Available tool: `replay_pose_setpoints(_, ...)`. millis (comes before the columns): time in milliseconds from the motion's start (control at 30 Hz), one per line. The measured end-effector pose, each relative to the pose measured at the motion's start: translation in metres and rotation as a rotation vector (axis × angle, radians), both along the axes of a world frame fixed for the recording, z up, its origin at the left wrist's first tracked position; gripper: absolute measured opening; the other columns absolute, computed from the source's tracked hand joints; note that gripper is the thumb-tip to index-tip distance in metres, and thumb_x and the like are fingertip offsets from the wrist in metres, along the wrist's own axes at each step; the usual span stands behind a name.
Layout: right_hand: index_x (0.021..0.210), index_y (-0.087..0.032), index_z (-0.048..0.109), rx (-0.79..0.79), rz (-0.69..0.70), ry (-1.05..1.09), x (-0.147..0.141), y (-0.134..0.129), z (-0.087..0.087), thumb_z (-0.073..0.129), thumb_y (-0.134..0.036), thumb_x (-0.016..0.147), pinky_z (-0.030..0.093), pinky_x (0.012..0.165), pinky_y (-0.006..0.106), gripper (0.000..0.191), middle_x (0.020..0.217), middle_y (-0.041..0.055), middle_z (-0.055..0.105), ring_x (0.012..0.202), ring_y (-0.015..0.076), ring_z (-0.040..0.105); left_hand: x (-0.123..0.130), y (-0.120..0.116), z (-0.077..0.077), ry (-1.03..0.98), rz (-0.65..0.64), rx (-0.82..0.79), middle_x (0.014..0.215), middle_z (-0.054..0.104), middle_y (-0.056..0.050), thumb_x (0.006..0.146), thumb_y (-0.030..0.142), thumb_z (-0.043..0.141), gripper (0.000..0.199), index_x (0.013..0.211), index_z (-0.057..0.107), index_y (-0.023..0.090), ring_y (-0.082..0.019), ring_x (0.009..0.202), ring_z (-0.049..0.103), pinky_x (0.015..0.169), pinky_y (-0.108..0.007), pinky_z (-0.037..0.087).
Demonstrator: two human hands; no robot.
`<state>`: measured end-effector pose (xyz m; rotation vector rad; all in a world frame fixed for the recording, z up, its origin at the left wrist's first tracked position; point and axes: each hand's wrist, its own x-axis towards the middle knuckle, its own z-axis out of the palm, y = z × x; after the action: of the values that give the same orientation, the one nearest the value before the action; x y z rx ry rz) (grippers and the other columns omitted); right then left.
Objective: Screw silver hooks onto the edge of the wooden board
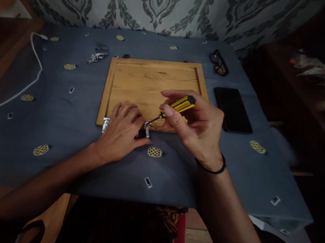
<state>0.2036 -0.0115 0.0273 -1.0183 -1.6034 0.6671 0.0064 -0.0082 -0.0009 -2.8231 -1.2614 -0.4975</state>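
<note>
A wooden panel (151, 85) with a raised border lies flat on the cloth. My right hand (199, 125) is closed around the yellow and black handle of a screwdriver (178, 107). Its tip slants down to a small metal fitting (148, 131) on the panel's near edge. On that edge's left part rests my left hand (123, 131), fingers spread over the wood and thumb stretched along the near side of the fitting. Beside the left hand, a second metal fitting (105, 124) shows at the panel's corner. Whether a screw sits under the tip is too small to tell.
The table has a blue cloth (77, 128) with a pineapple print. A black phone (233, 109) and dark glasses (219, 62) lie right of the panel. Loose metal pieces (98, 54) lie at the back left. A white cable (36, 79) runs along the left side.
</note>
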Motion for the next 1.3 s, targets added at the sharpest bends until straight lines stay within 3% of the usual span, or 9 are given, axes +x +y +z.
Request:
replay_pose_setpoints(167, 0.102, -0.024, 0.076, 0.019, -0.045, 0.011, -0.0011, 0.0032, -0.0033, 0.082, -0.044, 0.087, 0.051, 0.052, 0.025, 0.026, 0.082, -0.0028, 0.07, 0.054, 0.008, 0.059, 0.0008, -0.0007, -0.0004, -0.003, 0.015, -0.005, 0.115, 0.069, -0.016, 0.08, 0.049, 0.087, 0.047, 0.104, 0.075, 0.01, -0.038, 0.121, 0.058, 0.106, -0.057, 0.048)
replay_pose_setpoints(433, 0.091, -0.024, 0.074, 0.059, -0.052, 0.053, -0.0036, 0.0047, -0.0062, 0.084, -0.044, 0.084, 0.051, 0.048, 0.024, 0.023, 0.082, -0.0028, 0.069, 0.054, 0.0079, 0.06, 0.0008, -0.0006, -0.0001, -0.006, 0.019, -0.012, 0.117, 0.069, -0.015, 0.08, 0.05, 0.086, 0.048, 0.106, 0.075, 0.011, -0.037, 0.122, 0.057, 0.107, -0.055, 0.047)
replay_pose_setpoints(633, 0.091, -0.024, 0.073, 0.066, -0.165, 0.043, -0.0053, 0.0018, -0.0029, 0.08, -0.045, 0.088, 0.052, 0.05, 0.025, 0.023, 0.079, -0.0017, 0.069, 0.058, 0.0099, 0.062, 0.0009, -0.0004, -0.0004, -0.013, 0.028, -0.038, 0.116, 0.07, -0.013, 0.081, 0.049, 0.086, 0.045, 0.107, 0.075, 0.013, -0.037, 0.123, 0.057, 0.108, -0.055, 0.046)
replay_pose_setpoints(867, 0.089, -0.026, 0.073, 0.047, -0.13, 0.086, -0.0072, 0.0008, -0.0014, 0.079, -0.052, 0.087, 0.052, 0.046, 0.026, 0.027, 0.079, 0.0, 0.067, 0.056, 0.0113, 0.061, 0.0003, -0.0004, -0.0002, -0.019, 0.028, -0.065, 0.117, 0.069, -0.015, 0.083, 0.049, 0.084, 0.044, 0.109, 0.075, 0.014, -0.038, 0.124, 0.055, 0.107, -0.057, 0.045)
replay_pose_setpoints(1300, 0.097, -0.025, 0.073, 0.038, -0.064, 0.009, -0.0032, 0.0024, -0.0042, 0.078, -0.045, 0.09, 0.048, 0.051, 0.027, 0.022, 0.084, -0.0008, 0.067, 0.057, 0.0112, 0.059, 0.0009, -0.0008, 0.0, -0.014, 0.029, -0.048, 0.115, 0.069, -0.015, 0.082, 0.048, 0.086, 0.044, 0.106, 0.075, 0.013, -0.037, 0.122, 0.056, 0.107, -0.055, 0.046)
